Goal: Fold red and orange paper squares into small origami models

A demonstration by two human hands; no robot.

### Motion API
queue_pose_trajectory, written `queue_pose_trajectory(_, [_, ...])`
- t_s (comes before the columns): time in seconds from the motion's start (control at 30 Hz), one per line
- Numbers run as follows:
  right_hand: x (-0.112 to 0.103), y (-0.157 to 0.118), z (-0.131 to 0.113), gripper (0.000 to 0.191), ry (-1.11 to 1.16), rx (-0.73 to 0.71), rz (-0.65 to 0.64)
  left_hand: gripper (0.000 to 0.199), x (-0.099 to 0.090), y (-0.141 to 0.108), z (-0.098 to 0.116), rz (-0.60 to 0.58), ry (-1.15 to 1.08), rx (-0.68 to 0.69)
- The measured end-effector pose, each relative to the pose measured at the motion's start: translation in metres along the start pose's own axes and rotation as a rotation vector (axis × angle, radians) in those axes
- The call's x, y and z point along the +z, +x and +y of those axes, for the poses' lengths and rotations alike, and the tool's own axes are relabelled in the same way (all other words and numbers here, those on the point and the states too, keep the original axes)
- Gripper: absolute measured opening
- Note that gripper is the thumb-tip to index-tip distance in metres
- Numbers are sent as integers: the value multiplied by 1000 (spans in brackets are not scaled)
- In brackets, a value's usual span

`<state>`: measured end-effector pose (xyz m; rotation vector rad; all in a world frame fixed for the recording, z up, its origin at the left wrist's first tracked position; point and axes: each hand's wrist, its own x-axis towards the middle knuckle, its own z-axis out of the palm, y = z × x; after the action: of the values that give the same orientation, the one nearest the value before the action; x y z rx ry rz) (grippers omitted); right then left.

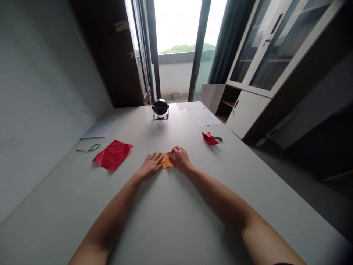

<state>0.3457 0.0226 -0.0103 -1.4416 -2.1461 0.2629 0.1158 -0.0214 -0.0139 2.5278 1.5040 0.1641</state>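
One folded orange paper (166, 161) lies on the counter (165, 213) between two hands: the left hand (151, 164) flat, fingers spread on it; the right hand (180, 157) half-curled over its right side, grip unclear. Nearby: one red sheet (113, 155), one red boat (209, 138), one black tie (91, 149).

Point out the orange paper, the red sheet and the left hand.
Orange paper (167, 161), head view: visible middle of its folded top.
Red sheet (113, 155), head view: middle of its creased face.
Left hand (150, 164), head view: back of the hand.
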Motion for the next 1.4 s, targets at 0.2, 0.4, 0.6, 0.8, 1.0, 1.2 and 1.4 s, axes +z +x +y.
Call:
queue_pose_trajectory(0.2, [1, 4, 6, 8, 181, 42, 55, 69, 1, -2, 5, 68, -16, 36])
queue_pose_trajectory(0.4, [-1, 0, 1, 15, 508, 63, 45, 58, -9, 0, 9, 289, -131, 13])
queue_pose_trajectory(0.6, [-8, -6, -11, 27, 631, 11, 30, 37, -18, -2, 6, 382, -288, -70])
queue_pose_trajectory(0.8, [-12, -5, -12, 37, 737, 31, 41, 29, -16, -3, 5, 374, -526, -93])
queue_pose_trajectory(1.0, [-17, 1, -4, 44, 1076, 56, -90, 33, -10, 2, -3, 497, -929, -190])
queue_pose_trajectory(1.2, [-9, 3, -4, 48, 1214, 32, -173, 37, -13, 4, -3, 517, -1149, -157])
queue_pose_trajectory(1.4, [-6, 2, -3, 43, 1201, 65, -169, 34, -12, 2, 2, 451, -1119, -138])
